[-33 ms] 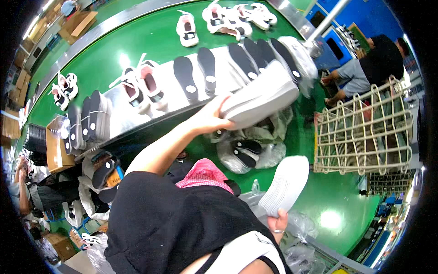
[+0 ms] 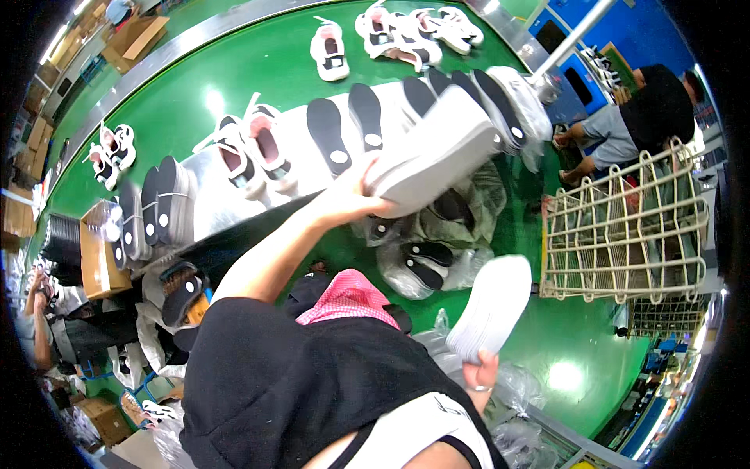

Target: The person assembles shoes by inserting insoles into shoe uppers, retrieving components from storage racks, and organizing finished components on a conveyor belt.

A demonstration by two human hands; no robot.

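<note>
Gripping two shoe parts above a green work floor.

The left hand (image 2: 355, 195) clasped one end of a thick white foam shoe sole (image 2: 437, 152) over a grey tray of black insoles (image 2: 328, 137) — the right hand (image 2: 484, 371) pinched a second, ribbed white sole (image 2: 492, 305) lower down, near a cream wire rack (image 2: 625, 234).

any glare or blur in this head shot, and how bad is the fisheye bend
Head view: bright lamp glare spots on the green floor, one upper left and one lower right; the metal rail bows strongly and the corners go black; the white shoe in the left hand is slightly smeared, while the white sole above the right hand looks sharper.
</note>
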